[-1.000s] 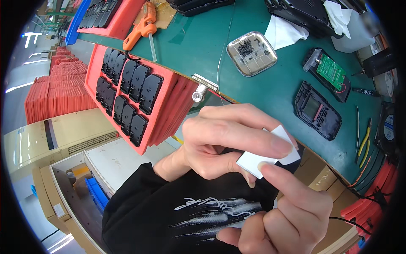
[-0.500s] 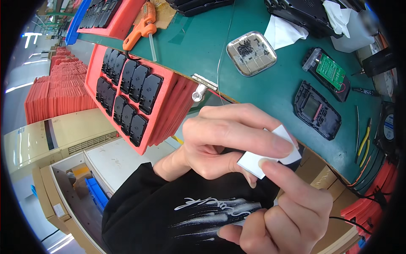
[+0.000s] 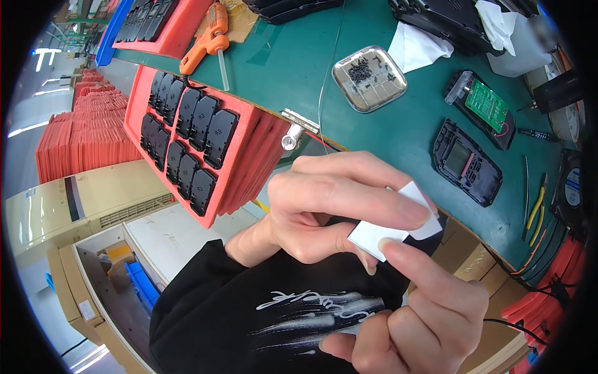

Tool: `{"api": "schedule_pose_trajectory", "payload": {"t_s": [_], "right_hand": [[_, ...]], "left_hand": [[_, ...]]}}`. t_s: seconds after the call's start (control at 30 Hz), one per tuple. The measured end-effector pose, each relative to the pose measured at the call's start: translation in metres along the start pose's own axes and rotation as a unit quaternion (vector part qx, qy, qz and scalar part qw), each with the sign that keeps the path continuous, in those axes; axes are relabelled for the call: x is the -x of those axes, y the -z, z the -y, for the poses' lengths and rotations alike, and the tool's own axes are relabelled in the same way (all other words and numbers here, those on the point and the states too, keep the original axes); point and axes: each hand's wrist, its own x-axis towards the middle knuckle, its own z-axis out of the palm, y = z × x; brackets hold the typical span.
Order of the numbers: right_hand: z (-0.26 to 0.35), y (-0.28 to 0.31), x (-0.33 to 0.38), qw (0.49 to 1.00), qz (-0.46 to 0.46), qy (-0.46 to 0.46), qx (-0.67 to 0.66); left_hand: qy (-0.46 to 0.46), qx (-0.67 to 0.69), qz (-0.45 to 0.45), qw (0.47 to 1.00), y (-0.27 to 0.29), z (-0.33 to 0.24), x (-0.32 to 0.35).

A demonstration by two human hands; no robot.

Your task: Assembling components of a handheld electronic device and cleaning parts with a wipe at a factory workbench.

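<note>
A small flat white piece [image 3: 372,240] with a thin dark edge, like a backed adhesive pad, is pinched between the thumb and fingers of my left hand [image 3: 330,202]. A second white flap [image 3: 425,230] sticks out at an angle past my left fingertips; whether both are one piece is hidden by the fingers. My right hand [image 3: 430,305] comes up from the lower right. One of its fingertips rests on the near edge of the white piece, while the other fingers curl loosely below, apart from it. Both hands are in front of my black shirt, off the bench edge.
On the green bench [image 3: 280,68] lie a clear box of small screws [image 3: 370,79], an open device shell [image 3: 468,162], a half with a green circuit board [image 3: 486,107], pliers [image 3: 537,209] and an orange glue gun [image 3: 208,40]. A red foam tray [image 3: 240,134] holds several black casings.
My right fingertip has shifted very slightly left along the white piece. My left hand keeps its pinch, and nothing else visibly differs.
</note>
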Motion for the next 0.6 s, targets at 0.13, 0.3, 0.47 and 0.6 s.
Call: {"api": "schedule_pose_trajectory", "payload": {"t_s": [0.13, 0.3, 0.47, 0.6], "right_hand": [[-0.001, 0.000, -0.003, 1.000, 0.008, -0.010, 0.001], [-0.001, -0.002, -0.002, 1.000, -0.005, -0.013, 0.002], [0.015, 0.012, 0.019, 0.994, -0.026, -0.107, 0.005], [0.016, -0.003, 0.038, 0.890, -0.158, -0.420, -0.081]], "left_hand": [[-0.044, 0.009, -0.016, 0.999, -0.002, 0.005, -0.001], [-0.068, 0.003, -0.036, 0.997, 0.001, 0.009, -0.001], [-0.116, -0.120, 0.159, 0.973, 0.025, 0.006, -0.007], [-0.115, -0.115, 0.148, 0.975, 0.023, 0.005, -0.005]]}}
